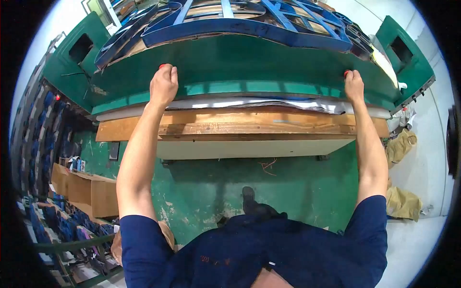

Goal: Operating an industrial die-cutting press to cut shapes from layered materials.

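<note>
Both my arms reach forward to the green front beam of a large machine. At its left part, my left hand is closed on a red button, of which only the top shows. My right hand closes in the same way on a second red button at the right part. Above and behind the beam lie blue metal-strip cutting dies with curved outlines and cross braces. Beneath the beam, white and grey sheet material rests along a wooden table edge.
Green end housings with dark openings flank the beam. An opened cardboard box stands at the left, near racks of dark parts. Yellowish sacks lie at the right wall. The green floor is scuffed.
</note>
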{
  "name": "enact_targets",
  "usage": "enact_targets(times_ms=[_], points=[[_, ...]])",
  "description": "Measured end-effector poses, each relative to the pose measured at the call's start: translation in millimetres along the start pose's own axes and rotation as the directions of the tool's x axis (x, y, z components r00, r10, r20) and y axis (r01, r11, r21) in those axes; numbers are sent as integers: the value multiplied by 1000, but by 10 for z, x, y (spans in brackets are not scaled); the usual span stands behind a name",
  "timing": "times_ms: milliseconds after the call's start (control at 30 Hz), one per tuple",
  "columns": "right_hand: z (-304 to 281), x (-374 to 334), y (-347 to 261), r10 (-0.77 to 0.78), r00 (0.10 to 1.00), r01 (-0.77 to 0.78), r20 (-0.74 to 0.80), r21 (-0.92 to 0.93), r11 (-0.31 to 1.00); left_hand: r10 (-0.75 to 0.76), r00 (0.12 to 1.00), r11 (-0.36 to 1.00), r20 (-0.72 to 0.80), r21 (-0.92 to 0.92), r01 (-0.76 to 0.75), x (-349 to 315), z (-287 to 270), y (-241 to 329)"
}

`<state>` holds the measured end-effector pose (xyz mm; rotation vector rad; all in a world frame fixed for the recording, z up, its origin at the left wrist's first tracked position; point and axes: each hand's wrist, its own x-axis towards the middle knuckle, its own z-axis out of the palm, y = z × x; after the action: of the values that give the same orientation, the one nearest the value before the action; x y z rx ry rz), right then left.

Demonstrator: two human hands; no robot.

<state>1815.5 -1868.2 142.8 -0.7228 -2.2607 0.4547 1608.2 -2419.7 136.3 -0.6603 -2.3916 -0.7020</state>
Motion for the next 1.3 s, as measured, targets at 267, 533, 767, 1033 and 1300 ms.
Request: enact_targets(times_ms=[267,533,767,1033,1300], points=[[18,-20,62,-44,999,44,-22,-11,999,1,1000,1000,13,-6,-1,-24,16,12],[16,-71,45,2,1000,-3,16,74,997,39,999,999,-28,-21,-39,-32,56,-41],[-14,-33,13,-26,999,28,-29,86,996,82,994,995,-74,-52,-86,2,36,-40],[-70,-33,-21,-70,997,76,-40,152,985,19,1000,999,-20,-49,-20,52,-29,-29],[-117,-50,-73,-69,995,80,-71,170,982,90,990,991,-104,-88,-100,83,-45,-41]])
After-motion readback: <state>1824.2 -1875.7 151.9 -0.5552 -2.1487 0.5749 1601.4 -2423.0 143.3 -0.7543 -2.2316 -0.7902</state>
